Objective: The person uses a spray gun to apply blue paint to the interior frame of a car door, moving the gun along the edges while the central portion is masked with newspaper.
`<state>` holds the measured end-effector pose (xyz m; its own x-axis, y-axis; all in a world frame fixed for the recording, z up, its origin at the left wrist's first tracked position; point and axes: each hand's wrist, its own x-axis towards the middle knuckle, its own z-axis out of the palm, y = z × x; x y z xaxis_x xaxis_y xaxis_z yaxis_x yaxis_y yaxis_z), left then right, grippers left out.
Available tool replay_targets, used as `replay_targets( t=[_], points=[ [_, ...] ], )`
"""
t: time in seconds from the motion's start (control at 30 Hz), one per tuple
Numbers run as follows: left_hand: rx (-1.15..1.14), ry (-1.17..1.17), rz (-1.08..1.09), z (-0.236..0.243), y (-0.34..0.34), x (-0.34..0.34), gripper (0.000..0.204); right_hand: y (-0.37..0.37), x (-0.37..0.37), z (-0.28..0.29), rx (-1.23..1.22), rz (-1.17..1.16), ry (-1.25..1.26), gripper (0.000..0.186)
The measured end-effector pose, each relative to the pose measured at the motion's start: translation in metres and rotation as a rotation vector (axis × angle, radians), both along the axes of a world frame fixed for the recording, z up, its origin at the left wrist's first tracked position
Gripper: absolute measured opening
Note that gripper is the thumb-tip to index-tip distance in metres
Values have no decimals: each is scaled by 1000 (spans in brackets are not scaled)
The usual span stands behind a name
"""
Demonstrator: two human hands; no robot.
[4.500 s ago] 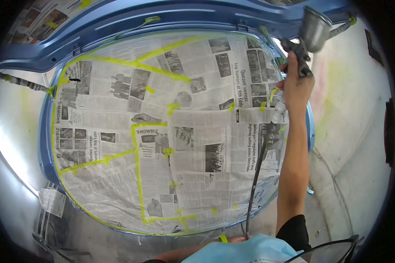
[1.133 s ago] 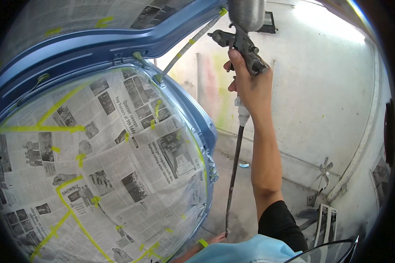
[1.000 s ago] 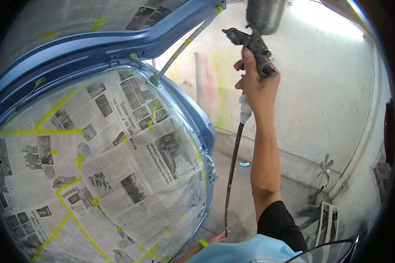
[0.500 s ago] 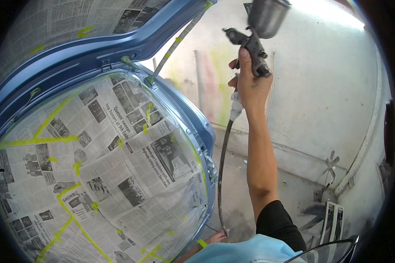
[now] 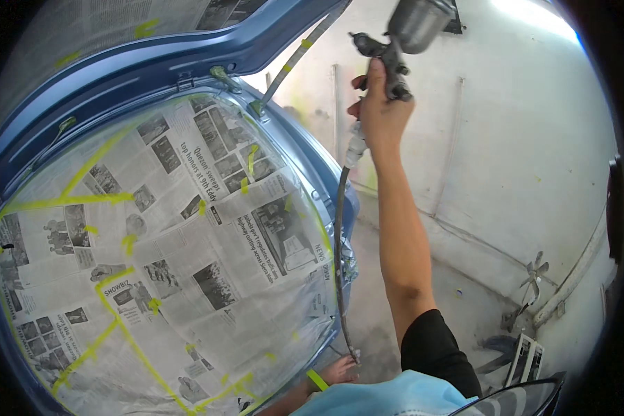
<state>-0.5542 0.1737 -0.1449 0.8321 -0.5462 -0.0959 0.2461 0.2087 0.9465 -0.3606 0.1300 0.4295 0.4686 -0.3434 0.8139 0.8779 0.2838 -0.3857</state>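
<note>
High at the upper middle, my right hand point(image 5: 383, 111) is wrapped round a spray gun point(image 5: 390, 66) with a metal paint cup point(image 5: 420, 25) on top. The gun points left, toward the blue car body. From the handle a dark air hose point(image 5: 340, 236) hangs down to my left hand point(image 5: 340, 369) at the lower edge, whose fingers close on it. The open blue tailgate point(image 5: 125, 90) rises at the upper left. Below it, newspaper sheets point(image 5: 180, 263) stuck with yellow-green tape cover the rear opening. A blue painted body edge point(image 5: 312, 177) runs along their right side.
A pale wall point(image 5: 520, 132) with paint stains stands behind. On the floor at the right are a bladed fan point(image 5: 535, 270) and a white frame point(image 5: 525, 360). A taped strut point(image 5: 298, 59) props the tailgate. A lamp point(image 5: 534, 15) glows above.
My right hand and the spray gun have moved a little left and up. The view has shifted, so the car sits slightly further right. The left hand still shows by the hose.
</note>
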Motion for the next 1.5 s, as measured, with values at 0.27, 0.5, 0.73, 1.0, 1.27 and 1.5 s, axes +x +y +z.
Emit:
replay_targets(
  t=[0.27,0.5,0.73,1.0,1.27,1.5],
  points=[
    [-216,283,15,-79,-3,-6,90,50,3,-26,-287,141,124,43],
    [-104,99,54,-41,1,-12,94,57,35,-28,-196,-114,-13,43],
    [-21,73,13,-50,4,-10,99,49,-7,-28,-402,144,119,41],
    [46,61,-123,-45,-17,10,99,-22,-72,-25,-345,6,100,35],
    [78,10,-186,-21,-24,8,99,-75,-156,13,-109,-339,-60,34],
    [99,-32,-218,-10,-21,-4,99,-81,-179,34,-161,-266,-93,35]
  ],
)
